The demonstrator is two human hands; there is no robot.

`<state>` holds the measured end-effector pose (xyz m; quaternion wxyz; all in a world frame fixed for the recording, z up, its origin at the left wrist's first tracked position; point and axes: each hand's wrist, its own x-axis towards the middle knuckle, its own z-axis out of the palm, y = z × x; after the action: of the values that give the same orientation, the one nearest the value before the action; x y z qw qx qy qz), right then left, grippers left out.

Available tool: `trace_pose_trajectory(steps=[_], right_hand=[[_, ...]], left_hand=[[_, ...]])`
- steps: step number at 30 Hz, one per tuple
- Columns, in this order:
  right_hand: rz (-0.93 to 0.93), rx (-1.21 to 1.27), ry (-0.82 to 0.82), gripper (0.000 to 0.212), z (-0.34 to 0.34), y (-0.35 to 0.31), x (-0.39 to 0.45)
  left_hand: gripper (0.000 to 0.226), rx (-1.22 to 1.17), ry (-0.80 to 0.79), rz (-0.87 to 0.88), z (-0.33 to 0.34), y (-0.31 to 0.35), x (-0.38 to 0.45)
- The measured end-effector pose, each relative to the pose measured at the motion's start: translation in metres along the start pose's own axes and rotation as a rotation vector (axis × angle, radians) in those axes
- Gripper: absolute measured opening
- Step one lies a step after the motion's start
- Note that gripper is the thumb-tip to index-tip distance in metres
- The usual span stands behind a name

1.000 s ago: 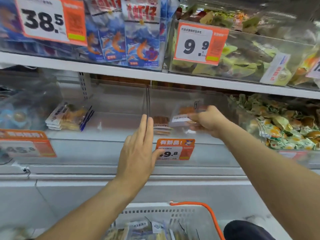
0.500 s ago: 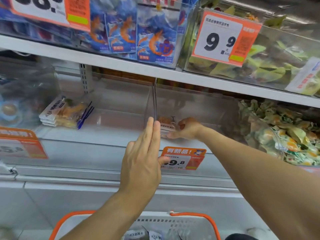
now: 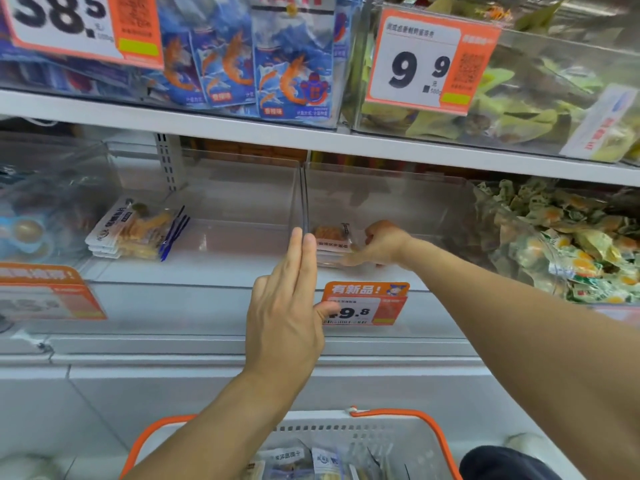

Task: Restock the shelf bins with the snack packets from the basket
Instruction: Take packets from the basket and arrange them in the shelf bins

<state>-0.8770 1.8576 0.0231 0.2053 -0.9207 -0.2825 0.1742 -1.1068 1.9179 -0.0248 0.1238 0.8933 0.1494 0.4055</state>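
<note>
Nearest the camera, the basket (image 3: 415,432), white with orange handles, sat low in the view with several snack packets (image 3: 304,460) left inside, so the restocking was, by my judgement, only partly done.

Above it, the left hand (image 3: 287,306) was raised with its fingers straight and together, their tips at the front edge of the clear divider (image 3: 304,202) between two bins; it held nothing, and appeared to be steadying that edge, though contact was hard to confirm. Just right of it hung an orange price tag (image 3: 363,304) on the shelf lip.

Farther in, the right hand (image 3: 382,243) reached into the middle bin (image 3: 398,188) with its fingers curled down against a small stack of packets (image 3: 332,245) lying at the bin's front left corner. Whether it gripped the top packet or only pressed it flat could not be told for certain.

In the bin to the left lay another short pile of packets (image 3: 135,229). To the right, a bin of green wrapped sweets (image 3: 571,244) was heaped full.

The step in hand seemed to be seating a packet on the stack. The next move would call for letting go, drawing the right arm out without dragging the pile, and going down to the basket for another packet.
</note>
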Motion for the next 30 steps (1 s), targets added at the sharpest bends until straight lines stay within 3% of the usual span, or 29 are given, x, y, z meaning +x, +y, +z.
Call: trace_pose_trajectory(steps=[2,7,9,13,15,18,22,24,27,28,30], right_hand=[[-0.045,-0.021,0.102,0.079,-0.016,0.003,-0.015],[-0.251,0.099,0.425,0.006,-0.057,0.012,-0.101],[-0.306,0.174,0.548,0.01,-0.054,0.021,-0.139],[-0.339,0.309,0.601,0.008,-0.001,0.042,-0.203],[-0.294,0.257,0.505,0.008,0.042,0.056,-0.22],[-0.119,0.089,0.154,0.002,0.114,0.085,-0.223],[0.104,-0.17,-0.285,0.039,0.186,0.115,-0.233],[0.161,-0.148,-0.341,0.057,0.214,0.127,-0.241],[0.193,-0.124,-0.35,0.098,0.249,0.14,-0.246],[0.194,-0.137,-0.344,0.102,0.257,0.143,-0.245],[0.216,-0.151,-0.336,0.089,0.267,0.143,-0.242]], left_hand=[[0.091,-0.009,-0.032,-0.011,-0.001,-0.001,0.001],[0.094,-0.048,-0.132,-0.029,-0.016,0.005,0.006],[0.085,-0.097,-0.131,-0.071,-0.026,0.009,0.004],[0.042,-0.146,0.144,-0.039,-0.031,0.015,-0.029],[0.021,-0.195,-0.021,-0.032,-0.022,0.021,-0.057],[0.01,-0.158,-0.549,-0.201,0.002,0.025,-0.11],[0.026,-0.116,-0.999,-0.441,0.034,0.021,-0.182],[0.037,-0.239,-1.111,-0.643,0.045,0.021,-0.204],[0.058,-0.378,-1.099,-0.951,0.057,0.021,-0.217],[0.05,-0.409,-1.066,-1.02,0.062,0.02,-0.218],[0.02,-0.53,-0.996,-1.146,0.069,0.019,-0.221]])
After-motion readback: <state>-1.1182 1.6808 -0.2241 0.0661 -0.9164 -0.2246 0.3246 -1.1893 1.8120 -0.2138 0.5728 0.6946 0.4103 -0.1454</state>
